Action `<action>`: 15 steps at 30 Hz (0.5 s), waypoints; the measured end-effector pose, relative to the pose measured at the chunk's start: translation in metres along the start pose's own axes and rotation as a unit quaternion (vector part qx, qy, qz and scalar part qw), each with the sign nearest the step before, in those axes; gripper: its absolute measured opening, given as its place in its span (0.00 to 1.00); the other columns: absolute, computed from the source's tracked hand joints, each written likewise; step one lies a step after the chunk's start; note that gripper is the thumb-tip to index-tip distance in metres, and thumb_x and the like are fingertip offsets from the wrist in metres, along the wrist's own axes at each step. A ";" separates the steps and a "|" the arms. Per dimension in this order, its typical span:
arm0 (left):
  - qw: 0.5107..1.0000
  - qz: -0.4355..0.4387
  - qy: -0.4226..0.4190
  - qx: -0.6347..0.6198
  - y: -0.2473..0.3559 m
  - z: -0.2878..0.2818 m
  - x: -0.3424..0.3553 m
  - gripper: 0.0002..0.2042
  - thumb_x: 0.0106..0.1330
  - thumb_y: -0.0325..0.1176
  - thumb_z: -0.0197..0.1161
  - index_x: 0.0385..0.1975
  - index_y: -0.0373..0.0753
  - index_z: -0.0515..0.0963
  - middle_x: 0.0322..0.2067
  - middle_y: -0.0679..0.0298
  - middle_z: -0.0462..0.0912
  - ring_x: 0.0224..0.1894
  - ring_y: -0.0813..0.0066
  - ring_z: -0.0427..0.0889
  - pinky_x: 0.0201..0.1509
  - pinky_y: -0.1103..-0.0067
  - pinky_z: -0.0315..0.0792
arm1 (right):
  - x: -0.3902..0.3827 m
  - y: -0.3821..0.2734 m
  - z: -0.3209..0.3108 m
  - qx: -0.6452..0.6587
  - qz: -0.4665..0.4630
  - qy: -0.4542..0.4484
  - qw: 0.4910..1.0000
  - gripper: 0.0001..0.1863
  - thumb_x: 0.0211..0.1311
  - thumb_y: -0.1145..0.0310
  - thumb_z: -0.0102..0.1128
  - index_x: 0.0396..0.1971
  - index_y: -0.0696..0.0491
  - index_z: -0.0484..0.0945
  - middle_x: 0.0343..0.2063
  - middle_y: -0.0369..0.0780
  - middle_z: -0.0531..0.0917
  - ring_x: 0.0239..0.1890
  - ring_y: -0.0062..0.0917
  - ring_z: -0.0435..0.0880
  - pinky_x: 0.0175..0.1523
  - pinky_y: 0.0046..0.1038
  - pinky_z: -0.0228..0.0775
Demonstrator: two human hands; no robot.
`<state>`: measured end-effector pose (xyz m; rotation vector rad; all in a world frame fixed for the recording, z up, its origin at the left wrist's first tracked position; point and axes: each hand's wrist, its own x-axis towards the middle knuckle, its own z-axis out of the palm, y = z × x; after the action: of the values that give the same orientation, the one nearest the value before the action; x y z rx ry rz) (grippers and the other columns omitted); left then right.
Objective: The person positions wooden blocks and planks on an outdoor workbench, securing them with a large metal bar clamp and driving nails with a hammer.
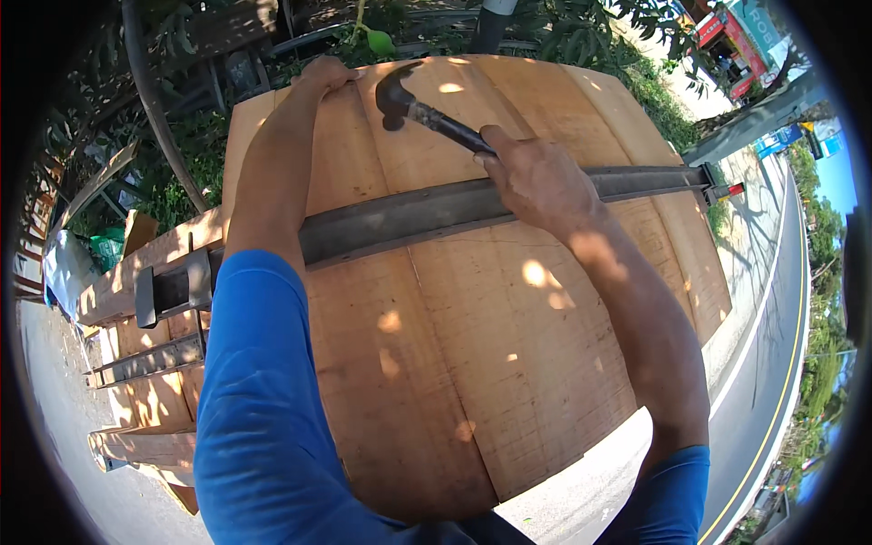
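Observation:
In my right hand (543, 182) is a claw hammer (445, 124), fingers wrapped round its dark handle. The hammer's dark head is above the far part of a wide wooden panel (509, 327) made of several planks set edge to edge. Stretched to the panel's far edge, my left hand (325, 74) is closed, its fingertips low at the wood; what they hold, if anything, is too small to make out. A long dark metal bar clamp (400, 222) lies across the planks, passing under both my arms.
Left of the panel are a second metal bar (150, 361) and more timber (145, 445). A tree trunk (150, 100) and a green fruit (380, 43) stand near the far side. The clamp's red-tipped end (728, 191) juts out right, towards a paved road (758, 363).

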<state>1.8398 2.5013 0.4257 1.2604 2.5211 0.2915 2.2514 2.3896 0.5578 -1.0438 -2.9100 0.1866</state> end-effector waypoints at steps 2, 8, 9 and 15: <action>1.000 0.006 0.010 -0.005 -0.010 0.007 -0.006 0.34 0.56 0.66 0.65 0.52 0.44 0.82 0.60 0.57 0.77 0.64 0.55 0.74 0.64 0.52 0.63 | 0.005 -0.005 -0.011 -0.043 -0.027 -0.009 0.999 0.16 0.72 0.59 0.50 0.44 0.57 0.77 0.31 0.49 0.85 0.38 0.44 0.86 0.43 0.45 0.77; 1.000 0.012 0.017 0.016 -0.006 0.006 -0.004 0.34 0.57 0.67 0.63 0.51 0.42 0.82 0.59 0.56 0.78 0.63 0.55 0.74 0.63 0.54 0.65 | -0.012 -0.006 -0.031 -0.075 -0.022 0.023 0.997 0.15 0.71 0.59 0.50 0.43 0.56 0.78 0.28 0.50 0.84 0.36 0.46 0.85 0.44 0.46 0.76; 1.000 0.012 0.016 -0.002 -0.004 0.007 -0.006 0.34 0.57 0.67 0.63 0.50 0.41 0.82 0.59 0.56 0.78 0.63 0.55 0.74 0.63 0.54 0.65 | -0.021 -0.002 -0.038 -0.083 0.008 0.028 0.996 0.15 0.71 0.60 0.51 0.43 0.55 0.78 0.27 0.50 0.84 0.36 0.47 0.85 0.44 0.46 0.76; 0.989 0.050 0.140 0.008 -0.029 0.010 -0.020 0.34 0.62 0.63 0.58 0.40 0.29 0.84 0.46 0.44 0.84 0.53 0.51 0.82 0.56 0.64 0.72 | -0.097 0.003 -0.072 -0.124 0.057 0.026 0.990 0.13 0.70 0.59 0.51 0.45 0.51 0.76 0.24 0.47 0.84 0.33 0.46 0.85 0.40 0.47 0.76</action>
<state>1.8328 2.4686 0.4109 1.4448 2.6980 0.5044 2.3337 2.3370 0.6286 -1.2277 -2.8820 -0.2028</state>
